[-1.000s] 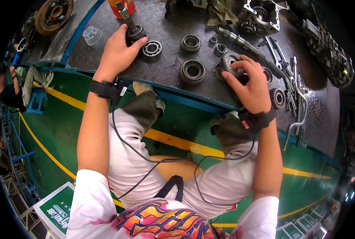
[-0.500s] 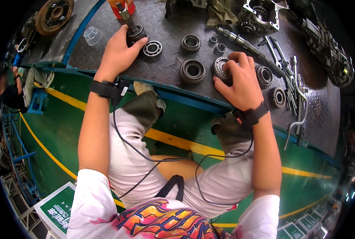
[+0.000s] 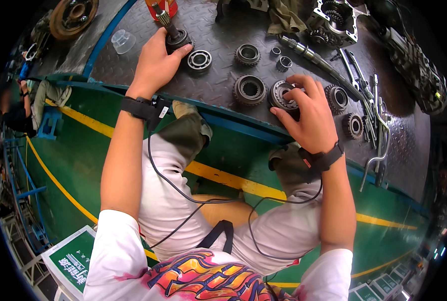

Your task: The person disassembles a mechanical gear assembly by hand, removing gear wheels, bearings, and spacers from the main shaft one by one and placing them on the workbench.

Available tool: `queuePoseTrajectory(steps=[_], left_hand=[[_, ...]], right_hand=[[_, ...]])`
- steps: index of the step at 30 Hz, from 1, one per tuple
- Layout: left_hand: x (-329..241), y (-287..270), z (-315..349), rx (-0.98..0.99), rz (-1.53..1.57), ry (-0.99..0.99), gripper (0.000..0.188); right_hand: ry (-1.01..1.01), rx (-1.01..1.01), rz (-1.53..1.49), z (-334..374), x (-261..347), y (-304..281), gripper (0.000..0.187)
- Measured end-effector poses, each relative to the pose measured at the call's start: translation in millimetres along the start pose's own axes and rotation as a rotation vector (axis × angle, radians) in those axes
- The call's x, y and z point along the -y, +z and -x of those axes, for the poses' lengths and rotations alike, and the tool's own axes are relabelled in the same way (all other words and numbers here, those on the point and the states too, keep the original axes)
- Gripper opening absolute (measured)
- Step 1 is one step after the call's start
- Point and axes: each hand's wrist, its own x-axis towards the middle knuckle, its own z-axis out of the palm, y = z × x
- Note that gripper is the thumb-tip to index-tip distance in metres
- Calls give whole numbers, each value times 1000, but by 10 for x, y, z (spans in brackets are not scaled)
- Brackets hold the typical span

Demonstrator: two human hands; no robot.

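Observation:
My left hand [image 3: 158, 65] is closed round the lower end of an upright splined shaft [image 3: 169, 25], thumb and forefinger at its thick collar. Just right of that thumb lies a ball bearing [image 3: 199, 60]. My right hand [image 3: 311, 113] curves over a toothed gear assembly [image 3: 279, 93] on the metal tabletop, its thumb at the near rim and fingertips at the far side; the palm hides part of it. Left of this assembly sit two gears, a near one [image 3: 249, 90] and a farther one [image 3: 247, 54]. Another gear [image 3: 337, 98] is beside my right fingers.
A small gear [image 3: 354, 125], wrenches [image 3: 371, 108] and a long shaft [image 3: 316, 62] lie at the right. Small rings [image 3: 284, 63], a clear plastic cup [image 3: 123, 41], an open metal housing [image 3: 351, 32] and a large gearbox part [image 3: 411, 70] share the table. A person [image 3: 20, 108] sits far left.
The whole view has shifted slightly, so the table's things appear lower and further right. Both hands stay at the same parts, the left one still holding the shaft.

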Motion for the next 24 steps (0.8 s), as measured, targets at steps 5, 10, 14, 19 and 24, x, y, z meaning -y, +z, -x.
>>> queuePoseTrajectory(steps=[5, 10, 14, 19, 24], left_hand=[[10, 29, 7, -29, -11, -7, 50], [66, 28, -10, -9, 17, 8, 54], [7, 21, -13, 49, -1, -61, 55], [66, -32, 19, 43, -9, -57, 57], [-107, -66, 24, 86, -2, -84, 72]], right_hand=[[-28, 13, 9, 39, 0, -1, 34], [109, -9, -168, 25, 27, 31, 36], [104, 26, -139, 32, -3, 4, 36], [61, 6, -115, -4, 19, 60, 35], [53, -26, -82, 27, -4, 71, 35]])
